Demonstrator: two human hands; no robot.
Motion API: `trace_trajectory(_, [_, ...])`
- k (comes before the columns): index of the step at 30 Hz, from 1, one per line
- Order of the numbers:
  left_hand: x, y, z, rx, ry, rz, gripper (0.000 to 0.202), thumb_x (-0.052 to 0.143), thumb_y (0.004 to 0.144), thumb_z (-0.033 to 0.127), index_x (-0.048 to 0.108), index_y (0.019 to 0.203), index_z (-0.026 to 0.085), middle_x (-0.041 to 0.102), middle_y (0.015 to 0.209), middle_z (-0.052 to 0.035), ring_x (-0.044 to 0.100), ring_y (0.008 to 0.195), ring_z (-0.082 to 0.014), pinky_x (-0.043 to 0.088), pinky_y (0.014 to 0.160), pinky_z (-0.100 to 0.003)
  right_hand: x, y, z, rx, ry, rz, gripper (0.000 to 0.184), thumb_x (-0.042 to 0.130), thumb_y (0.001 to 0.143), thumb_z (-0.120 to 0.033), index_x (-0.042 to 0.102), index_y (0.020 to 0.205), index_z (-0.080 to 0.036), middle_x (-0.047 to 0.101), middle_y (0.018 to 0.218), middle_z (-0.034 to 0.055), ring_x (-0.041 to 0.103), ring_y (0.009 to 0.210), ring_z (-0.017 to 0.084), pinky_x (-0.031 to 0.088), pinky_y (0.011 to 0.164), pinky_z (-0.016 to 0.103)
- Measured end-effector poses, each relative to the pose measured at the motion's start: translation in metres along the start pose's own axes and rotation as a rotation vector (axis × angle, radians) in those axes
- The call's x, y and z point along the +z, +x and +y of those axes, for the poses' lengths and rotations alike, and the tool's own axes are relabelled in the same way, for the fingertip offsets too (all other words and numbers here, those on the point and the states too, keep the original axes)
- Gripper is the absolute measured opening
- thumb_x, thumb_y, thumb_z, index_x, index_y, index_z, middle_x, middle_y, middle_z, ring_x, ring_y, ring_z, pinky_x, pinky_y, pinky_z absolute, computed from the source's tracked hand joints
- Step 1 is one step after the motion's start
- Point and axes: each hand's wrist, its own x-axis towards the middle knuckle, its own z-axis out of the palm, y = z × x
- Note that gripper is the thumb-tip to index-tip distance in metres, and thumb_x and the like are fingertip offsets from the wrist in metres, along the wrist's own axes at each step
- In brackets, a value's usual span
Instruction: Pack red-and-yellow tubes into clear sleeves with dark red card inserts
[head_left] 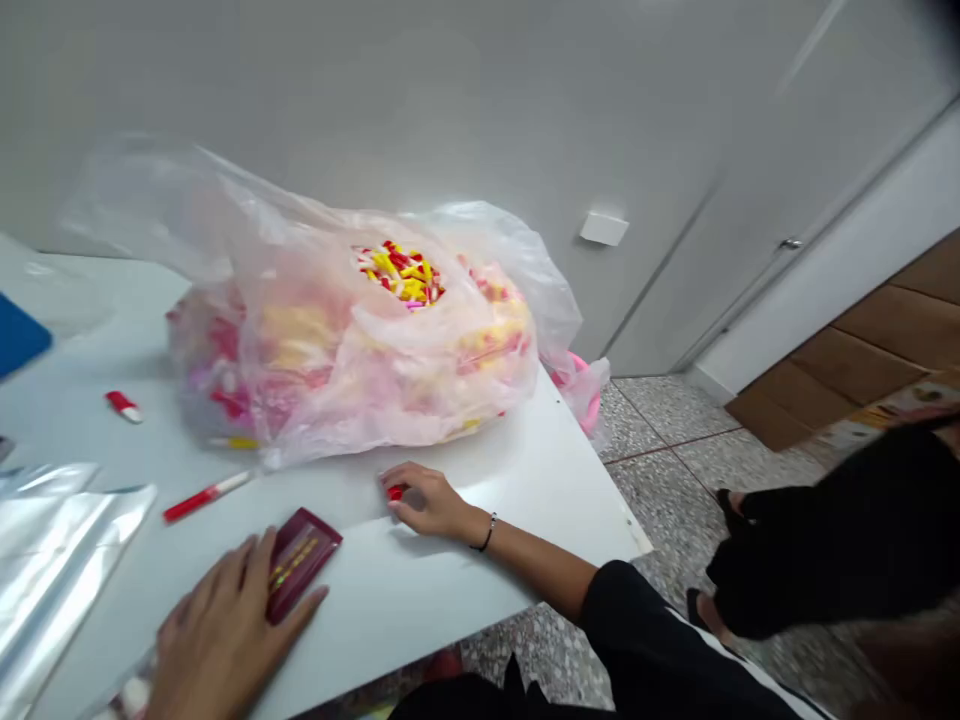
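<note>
My right hand (pixel 427 502), with a thin bracelet on the wrist, rests on the white table (pixel 465 590), its fingers curled over a small red piece (pixel 395 491). My left hand (pixel 221 630) lies flat, fingers stretched, on a maroon packet (pixel 300 555) with gold print near the table's front edge. Just behind both hands is a big clear plastic bag (pixel 352 340) stuffed with several red, yellow and white small pieces, its mouth open at the top.
A red-and-white stick (pixel 206 495) and a short red-and-white piece (pixel 124 406) lie loose on the table. Clear plastic sleeves (pixel 52 540) lie at the left and a blue object (pixel 19 335) at the far left. Another person's legs (pixel 825 550) stand at the right, beside cardboard (pixel 862 370).
</note>
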Motion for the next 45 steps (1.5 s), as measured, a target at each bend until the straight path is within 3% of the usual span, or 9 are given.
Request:
trace_trajectory(5, [-0.015, 0.0, 0.018, -0.062, 0.011, 0.002, 0.067, 0.049, 0.081, 0.048, 0.037, 0.138, 0.013, 0.056, 0.123, -0.0164, 0.052, 0.111, -0.0333, 0.043, 0.088, -0.044, 0.018, 0.005, -0.003, -0.069, 0.182, 0.006, 0.018, 0.06, 0.083, -0.029, 0.062, 0.098, -0.018, 0.064, 0.11, 0.0135, 0.059, 0.11, 0.023, 0.051, 0.09, 0.038])
trace_trajectory(10, [-0.021, -0.016, 0.026, -0.118, -0.092, 0.013, 0.077, 0.064, 0.075, 0.04, 0.032, 0.141, 0.017, 0.054, 0.127, -0.013, 0.048, 0.115, -0.0296, 0.038, 0.095, -0.043, 0.038, 0.018, 0.004, 0.222, 0.623, 0.093, 0.02, 0.065, 0.083, -0.037, 0.063, 0.093, -0.02, 0.07, 0.092, 0.0071, 0.066, 0.064, 0.015, 0.057, 0.063, 0.032])
trace_trajectory(14, [-0.024, -0.023, 0.031, -0.135, -0.126, -0.003, 0.086, 0.07, 0.07, 0.042, 0.029, 0.143, 0.021, 0.052, 0.129, -0.01, 0.046, 0.116, -0.0282, 0.036, 0.097, -0.042, 0.046, 0.025, 0.007, 0.343, 0.715, 0.174, 0.03, 0.07, 0.078, -0.042, 0.06, 0.093, -0.018, 0.072, 0.085, 0.007, 0.065, 0.059, 0.015, 0.055, 0.057, 0.03])
trace_trajectory(24, [-0.024, -0.029, 0.035, -0.102, -0.142, -0.004, 0.09, 0.073, 0.068, 0.044, 0.027, 0.143, 0.022, 0.05, 0.13, -0.0096, 0.045, 0.115, -0.0287, 0.037, 0.095, -0.043, 0.042, 0.011, -0.009, -0.037, 0.196, -0.112, 0.021, 0.058, 0.088, -0.028, 0.067, 0.106, -0.022, 0.068, 0.108, 0.0091, 0.066, 0.096, 0.021, 0.054, 0.085, 0.037])
trace_trajectory(27, [-0.022, -0.03, 0.036, -0.098, -0.14, 0.006, 0.09, 0.073, 0.068, 0.044, 0.028, 0.142, 0.02, 0.05, 0.129, -0.0093, 0.045, 0.114, -0.0285, 0.037, 0.095, -0.042, 0.043, 0.012, -0.009, -0.131, 0.058, -0.166, 0.015, 0.058, 0.088, -0.026, 0.071, 0.094, -0.022, 0.068, 0.102, 0.009, 0.065, 0.094, 0.022, 0.052, 0.083, 0.036])
trace_trajectory(31, [-0.021, -0.031, 0.037, -0.097, -0.13, 0.016, 0.088, 0.072, 0.069, 0.046, 0.028, 0.142, 0.02, 0.051, 0.127, -0.0096, 0.045, 0.114, -0.0287, 0.037, 0.095, -0.041, 0.043, 0.015, -0.01, -0.108, -0.035, -0.273, 0.016, 0.059, 0.086, -0.027, 0.068, 0.075, -0.019, 0.065, 0.081, 0.0069, 0.062, 0.075, 0.019, 0.05, 0.069, 0.031])
trace_trajectory(34, [-0.021, -0.031, 0.038, -0.1, -0.126, 0.02, 0.087, 0.071, 0.07, 0.047, 0.029, 0.142, 0.02, 0.051, 0.126, -0.0098, 0.046, 0.113, -0.0289, 0.037, 0.093, -0.041, 0.043, 0.02, -0.01, -0.071, -0.074, -0.338, 0.011, 0.061, 0.084, -0.027, 0.066, 0.079, -0.018, 0.061, 0.074, 0.0043, 0.056, 0.064, 0.015, 0.044, 0.059, 0.028])
trace_trajectory(38, [-0.02, -0.031, 0.038, -0.09, -0.125, 0.029, 0.087, 0.071, 0.071, 0.047, 0.029, 0.142, 0.019, 0.052, 0.126, -0.0098, 0.045, 0.114, -0.0286, 0.037, 0.093, -0.041, 0.043, 0.034, -0.011, -0.08, -0.061, -0.497, 0.018, 0.062, 0.082, -0.026, 0.067, 0.097, -0.018, 0.06, 0.079, 0.0036, 0.053, 0.065, 0.014, 0.042, 0.06, 0.026])
trace_trajectory(45, [-0.02, -0.032, 0.039, -0.086, -0.121, 0.029, 0.088, 0.071, 0.071, 0.047, 0.029, 0.142, 0.018, 0.052, 0.126, -0.0095, 0.045, 0.114, -0.0286, 0.037, 0.092, -0.041, 0.029, 0.049, -0.021, -0.035, -0.138, -0.788, 0.009, 0.061, 0.077, -0.02, 0.066, 0.084, -0.016, 0.059, 0.073, 0.0018, 0.052, 0.063, 0.013, 0.038, 0.06, 0.025])
